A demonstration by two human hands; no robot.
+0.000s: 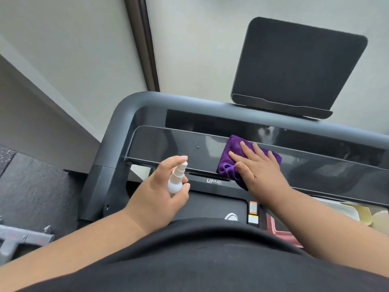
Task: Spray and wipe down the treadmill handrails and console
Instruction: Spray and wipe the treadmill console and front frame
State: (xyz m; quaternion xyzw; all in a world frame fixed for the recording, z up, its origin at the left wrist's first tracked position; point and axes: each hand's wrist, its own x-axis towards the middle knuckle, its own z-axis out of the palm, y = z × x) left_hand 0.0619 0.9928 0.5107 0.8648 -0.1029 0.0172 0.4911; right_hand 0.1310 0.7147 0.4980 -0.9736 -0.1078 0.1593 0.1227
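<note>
Console (pixel 168 144), glossy and black, spanning between the handrails (pixel 117 123). Purple cloth (pixel 229 159) pressed near its front edge under flat, spread right hand (pixel 261 165). Small white spray bottle (pixel 176 178), contents unseen, gripped in left hand (pixel 160 192) beside the front edge.

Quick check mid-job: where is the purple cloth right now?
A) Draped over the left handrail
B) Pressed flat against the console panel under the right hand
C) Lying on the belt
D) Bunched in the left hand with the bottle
B: the right hand lies with straight fingers on the cloth, flat on the console, while the left hand holds only the bottle.
</note>
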